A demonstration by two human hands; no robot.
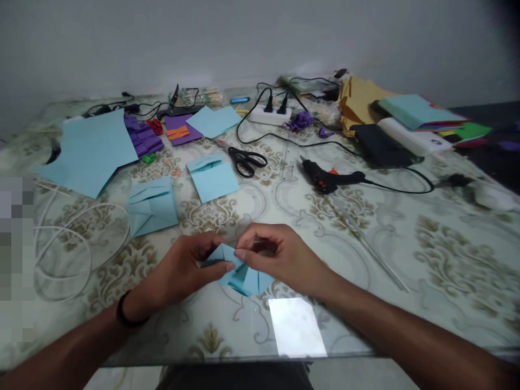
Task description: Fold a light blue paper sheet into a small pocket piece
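Observation:
Both hands hold a folded light blue paper (pixel 246 277) above the near middle of the table. My left hand (pixel 195 262) pinches its left side, thumb on top. At its upper edge, the thumb and fingers of my right hand (pixel 274 252) are closed on the paper. Two other folded blue papers lie beyond: one (pixel 153 208) with creased triangular flaps, to the left, and a flatter one (pixel 214 179) nearer the middle. Black scissors (pixel 246 161) rest right of the flatter one.
A black glue gun (pixel 325 176) with a cable lies at the right, near a clear stick (pixel 371 249). Blue sheets (pixel 95 149), purple paper and a white power strip (pixel 270 115) sit farther back. A white cable (pixel 83 230) loops at the left.

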